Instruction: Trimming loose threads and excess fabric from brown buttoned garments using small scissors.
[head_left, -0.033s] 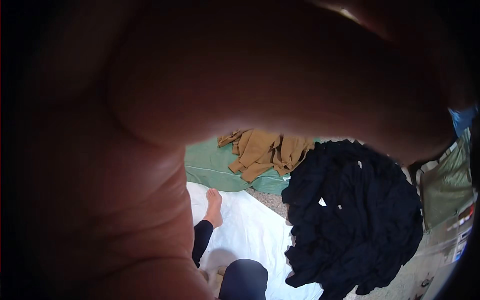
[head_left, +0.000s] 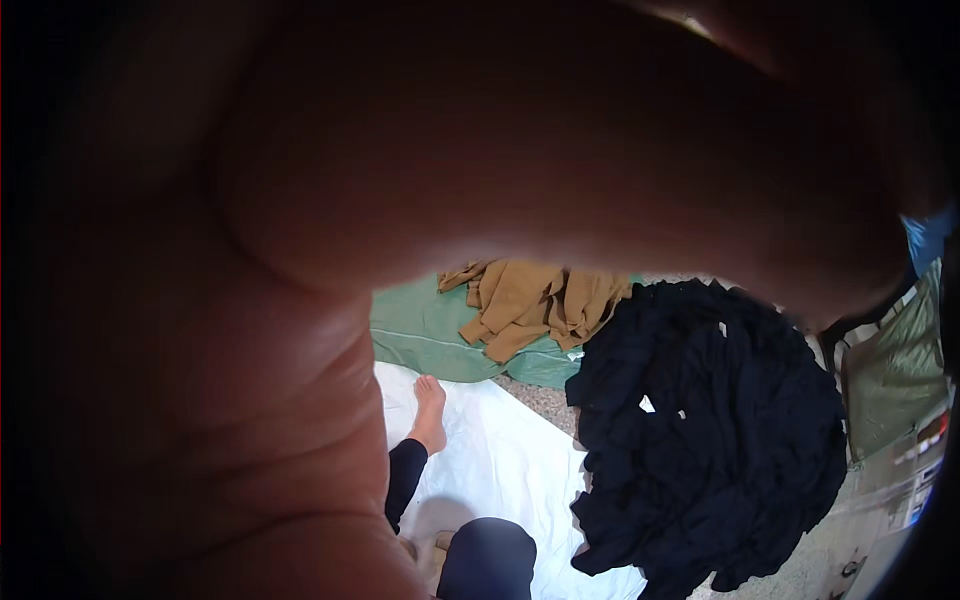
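Observation:
My left hand [head_left: 290, 260], judging by the side it comes from, is very close to the camera and covers the left and upper parts of the picture. Its skin is dark and blurred, with creases at the lower left. One long part, perhaps a finger, reaches across the top to the right. The fingertips cannot be made out, nor whether it holds anything. My right hand does not show. Beyond the covering hand lie a heap of black cloth [head_left: 710, 440] and a smaller pile of brown garments [head_left: 520, 305].
The brown pile rests on green sacking [head_left: 420, 325]. A white sheet [head_left: 520, 460] covers the speckled floor [head_left: 540, 400]. On the sheet are a bare foot [head_left: 430, 415] and a dark-clothed knee [head_left: 490, 560]. An olive-green sack [head_left: 890, 375] stands at the right.

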